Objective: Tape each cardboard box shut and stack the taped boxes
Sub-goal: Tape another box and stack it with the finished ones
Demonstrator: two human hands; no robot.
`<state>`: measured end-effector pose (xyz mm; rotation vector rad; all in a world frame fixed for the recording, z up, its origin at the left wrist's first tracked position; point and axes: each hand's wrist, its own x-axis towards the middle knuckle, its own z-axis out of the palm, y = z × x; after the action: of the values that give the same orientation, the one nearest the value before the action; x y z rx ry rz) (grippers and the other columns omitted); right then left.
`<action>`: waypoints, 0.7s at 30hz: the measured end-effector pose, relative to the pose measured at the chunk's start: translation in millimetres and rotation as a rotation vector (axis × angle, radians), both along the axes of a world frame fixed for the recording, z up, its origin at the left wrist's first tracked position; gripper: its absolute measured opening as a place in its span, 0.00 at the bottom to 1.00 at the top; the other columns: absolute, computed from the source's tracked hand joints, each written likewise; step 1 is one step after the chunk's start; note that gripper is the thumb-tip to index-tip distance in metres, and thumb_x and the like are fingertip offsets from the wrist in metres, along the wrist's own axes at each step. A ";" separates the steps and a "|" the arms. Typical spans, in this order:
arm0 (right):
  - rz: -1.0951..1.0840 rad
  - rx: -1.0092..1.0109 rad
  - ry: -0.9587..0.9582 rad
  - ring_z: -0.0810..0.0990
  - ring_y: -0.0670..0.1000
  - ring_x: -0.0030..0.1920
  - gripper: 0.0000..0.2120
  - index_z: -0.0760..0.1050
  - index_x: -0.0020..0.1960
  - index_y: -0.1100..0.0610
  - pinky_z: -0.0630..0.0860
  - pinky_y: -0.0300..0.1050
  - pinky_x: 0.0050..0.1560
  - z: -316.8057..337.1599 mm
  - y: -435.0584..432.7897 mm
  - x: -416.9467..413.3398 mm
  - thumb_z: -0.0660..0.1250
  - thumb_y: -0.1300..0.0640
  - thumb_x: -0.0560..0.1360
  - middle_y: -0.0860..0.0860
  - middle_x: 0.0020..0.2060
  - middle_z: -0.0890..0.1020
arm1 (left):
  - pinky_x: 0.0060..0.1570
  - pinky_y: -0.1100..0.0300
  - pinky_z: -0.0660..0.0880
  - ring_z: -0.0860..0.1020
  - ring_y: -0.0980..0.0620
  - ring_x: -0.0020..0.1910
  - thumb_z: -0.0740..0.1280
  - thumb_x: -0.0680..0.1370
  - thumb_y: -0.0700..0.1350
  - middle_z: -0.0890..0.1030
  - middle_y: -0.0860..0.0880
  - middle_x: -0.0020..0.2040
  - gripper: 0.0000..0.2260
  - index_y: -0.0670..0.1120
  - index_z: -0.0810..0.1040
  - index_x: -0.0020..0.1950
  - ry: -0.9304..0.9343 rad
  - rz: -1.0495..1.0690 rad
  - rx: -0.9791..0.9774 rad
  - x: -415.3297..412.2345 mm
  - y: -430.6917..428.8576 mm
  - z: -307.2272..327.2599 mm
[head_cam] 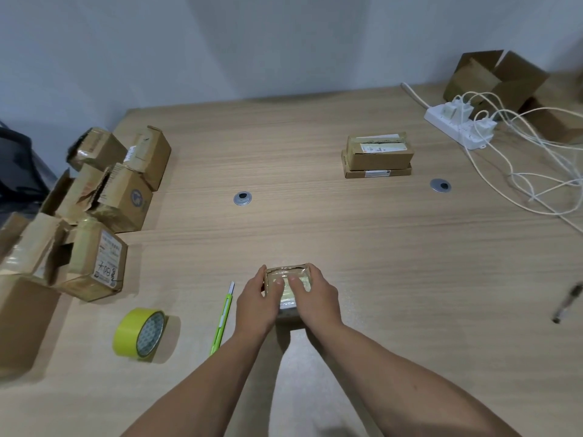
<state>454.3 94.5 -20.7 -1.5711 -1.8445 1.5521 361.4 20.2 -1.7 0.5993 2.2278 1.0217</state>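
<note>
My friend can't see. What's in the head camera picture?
A left hand and right hand grip a small cardboard box on a wooden table. A yellow tape roll and green cutter lie to the left; two stacked boxes sit farther back.

Table (315,222), boxes at L (126,197), small box (286,272), tape roll (138,334), cutter (220,320), pwr strip (457,129), pen (568,302)

Both hands — left (255,302), right (317,296) — grip a small cardboard box (287,279) on the table (315,231).
</note>
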 end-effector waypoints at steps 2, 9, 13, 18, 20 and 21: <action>0.005 -0.003 -0.005 0.79 0.54 0.61 0.21 0.71 0.70 0.49 0.75 0.50 0.62 0.8 0.8 0.4 0.61 0.43 0.81 0.51 0.60 0.80 | 0.72 0.55 0.66 0.71 0.52 0.71 0.64 0.81 0.51 0.73 0.50 0.73 0.25 0.50 0.67 0.78 -0.024 0.016 0.000 -1.3 2.0 0.7; 0.001 -0.027 -0.030 0.75 0.56 0.67 0.22 0.69 0.76 0.51 0.71 0.49 0.66 -0.8 7.2 0.9 0.56 0.48 0.84 0.56 0.69 0.76 | 0.56 0.63 0.67 0.75 0.55 0.59 0.63 0.82 0.44 0.77 0.50 0.69 0.21 0.49 0.70 0.76 -0.111 0.107 0.049 0.0 7.8 4.4; -0.014 -0.015 -0.013 0.71 0.54 0.72 0.22 0.66 0.78 0.53 0.66 0.46 0.71 1.5 7.2 3.5 0.54 0.50 0.86 0.53 0.72 0.74 | 0.55 0.67 0.66 0.74 0.55 0.60 0.60 0.83 0.41 0.78 0.49 0.68 0.17 0.46 0.75 0.72 -0.099 0.122 0.046 -6.3 6.3 10.5; -0.045 -0.019 -0.016 0.72 0.53 0.70 0.20 0.72 0.74 0.55 0.66 0.45 0.69 1.7 11.3 2.0 0.53 0.51 0.86 0.50 0.68 0.78 | 0.68 0.61 0.68 0.75 0.49 0.67 0.60 0.83 0.40 0.78 0.47 0.68 0.16 0.44 0.77 0.70 -0.064 0.077 -0.007 -14.9 8.6 14.6; -0.037 -0.011 -0.021 0.76 0.55 0.64 0.19 0.77 0.67 0.55 0.71 0.48 0.64 4.9 12.6 1.6 0.53 0.50 0.86 0.51 0.63 0.81 | 0.66 0.59 0.71 0.77 0.49 0.64 0.61 0.83 0.42 0.81 0.48 0.64 0.15 0.44 0.80 0.66 -0.065 0.103 0.003 -14.8 10.4 15.2; -0.033 -0.013 -0.028 0.78 0.54 0.58 0.18 0.79 0.62 0.55 0.74 0.48 0.56 5.7 12.8 1.4 0.53 0.50 0.85 0.52 0.56 0.82 | 0.59 0.61 0.73 0.78 0.50 0.59 0.61 0.83 0.43 0.83 0.48 0.57 0.13 0.45 0.83 0.61 -0.051 0.104 0.003 -13.5 10.8 14.6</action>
<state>455.7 107.3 -14.9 -1.6279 -1.8174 1.5387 348.0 31.0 13.0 0.4579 2.2327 1.0800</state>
